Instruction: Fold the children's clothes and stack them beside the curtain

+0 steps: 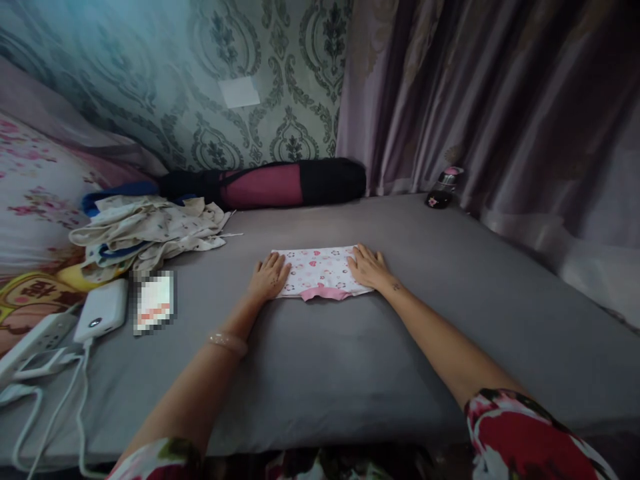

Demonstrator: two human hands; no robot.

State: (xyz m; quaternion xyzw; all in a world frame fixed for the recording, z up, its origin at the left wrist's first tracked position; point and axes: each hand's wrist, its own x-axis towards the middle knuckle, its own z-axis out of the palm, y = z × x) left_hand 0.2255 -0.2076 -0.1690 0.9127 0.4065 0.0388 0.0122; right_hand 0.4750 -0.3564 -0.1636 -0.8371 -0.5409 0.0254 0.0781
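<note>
A folded white garment (320,268) printed with pink hearts and small figures lies flat on the grey sheet (320,360). A pink trim, perhaps its neckline, shows along the near edge. My left hand (271,273) rests flat on the garment's left end, fingers stretched out. On the right end lies my right hand (369,267), also flat with the fingers spread. Neither hand grips the cloth; both press down from above. The parts of the garment under my palms are hidden.
At the left are a pile of crumpled clothes (150,227), a white power bank (103,308), a power strip (37,343) with cables, and a blurred-out item (155,301). A long black and maroon bag (265,185) lies along the wall. A dark bottle (443,188) stands by the curtain (410,93).
</note>
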